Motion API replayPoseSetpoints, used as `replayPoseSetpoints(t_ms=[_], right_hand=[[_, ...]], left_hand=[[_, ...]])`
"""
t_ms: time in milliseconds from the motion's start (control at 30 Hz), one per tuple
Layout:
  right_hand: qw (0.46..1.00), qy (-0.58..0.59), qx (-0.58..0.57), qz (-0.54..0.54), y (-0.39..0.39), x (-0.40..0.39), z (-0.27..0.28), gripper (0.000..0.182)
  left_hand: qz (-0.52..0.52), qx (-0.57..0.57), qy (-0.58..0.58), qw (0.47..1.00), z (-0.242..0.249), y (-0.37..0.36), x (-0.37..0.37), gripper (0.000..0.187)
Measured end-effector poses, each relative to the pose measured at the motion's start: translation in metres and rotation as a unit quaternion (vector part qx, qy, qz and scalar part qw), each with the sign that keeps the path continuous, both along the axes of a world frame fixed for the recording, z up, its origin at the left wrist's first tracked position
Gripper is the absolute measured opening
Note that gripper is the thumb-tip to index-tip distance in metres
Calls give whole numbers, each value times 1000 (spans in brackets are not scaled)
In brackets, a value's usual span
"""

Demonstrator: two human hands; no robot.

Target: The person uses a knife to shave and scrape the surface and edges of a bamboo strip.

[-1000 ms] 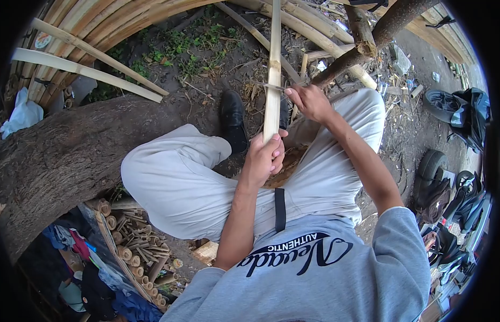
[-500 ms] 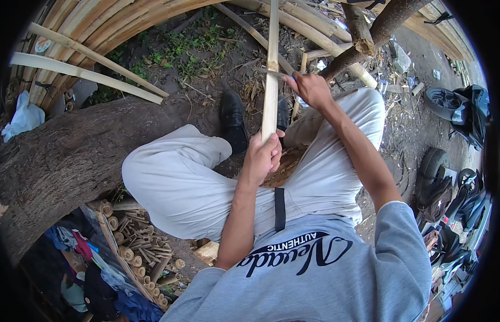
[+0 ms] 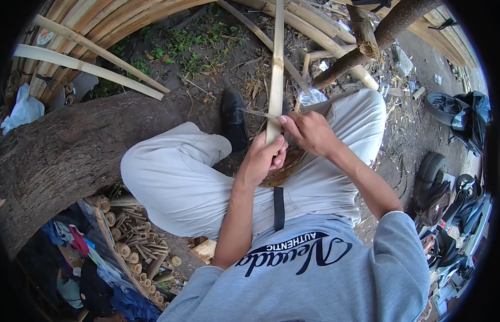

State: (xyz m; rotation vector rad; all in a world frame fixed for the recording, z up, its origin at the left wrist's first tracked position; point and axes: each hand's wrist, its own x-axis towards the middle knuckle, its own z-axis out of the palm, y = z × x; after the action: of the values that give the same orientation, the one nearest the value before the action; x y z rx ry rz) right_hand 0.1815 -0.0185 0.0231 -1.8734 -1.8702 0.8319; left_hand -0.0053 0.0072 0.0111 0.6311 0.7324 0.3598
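Observation:
A long pale bamboo strip [image 3: 276, 70] runs from my lap up past the top edge of the view. My left hand [image 3: 262, 158] is closed around its near end. Just above, my right hand [image 3: 310, 131] grips a knife [image 3: 255, 112] whose thin blade crosses the strip and points left. The knife's handle is hidden inside my fingers. The blade lies against the strip, close to my left hand.
A thick tree trunk [image 3: 73, 155] lies to my left, with cut bamboo pieces [image 3: 140, 241] in a box below it. Bamboo slats [image 3: 99, 32] curve along the top left. Branches and poles [image 3: 363, 70] stand ahead to the right. Shoes and bags [image 3: 440, 177] are at far right.
My right hand and the knife have moved down the bamboo strip, toward my left hand. My left hand keeps its grip in nearly the same place.

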Motion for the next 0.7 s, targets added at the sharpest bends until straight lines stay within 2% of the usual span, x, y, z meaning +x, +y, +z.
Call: replayPoseSetpoints(t_ms=[67,133,200,267,367,433,567,633,700], right_hand=[[999,35,9,12,-11,-10,10,47],[997,67,19,21,-16,-15,16,51],[997,-43,33,60,-19,-17,21,52],[996,-54,32,69,-16,-14,22,54],[991,-78,39,99,-11,-12,22,56],[985,-103,44,131,-6,-10,23,47],[974,-127,56,180,-1,2,11,47],[972,-143,67,173,3,11,2,47],[975,-172,100,94,18,42,-22,55]], left_hand=[[2,-11,-2,1000,2,-1,-1,19],[-22,52,-17,998,4,-4,1,16],[-67,81,-9,994,5,-3,-1,17],[-52,108,51,991,11,-5,2,21],[-51,159,68,984,4,-7,0,23],[-50,155,68,984,2,-9,-1,24],[-36,143,54,988,-12,-13,-1,22],[-12,106,40,993,1,-13,2,22],[-4,46,8,999,3,-13,1,36]])
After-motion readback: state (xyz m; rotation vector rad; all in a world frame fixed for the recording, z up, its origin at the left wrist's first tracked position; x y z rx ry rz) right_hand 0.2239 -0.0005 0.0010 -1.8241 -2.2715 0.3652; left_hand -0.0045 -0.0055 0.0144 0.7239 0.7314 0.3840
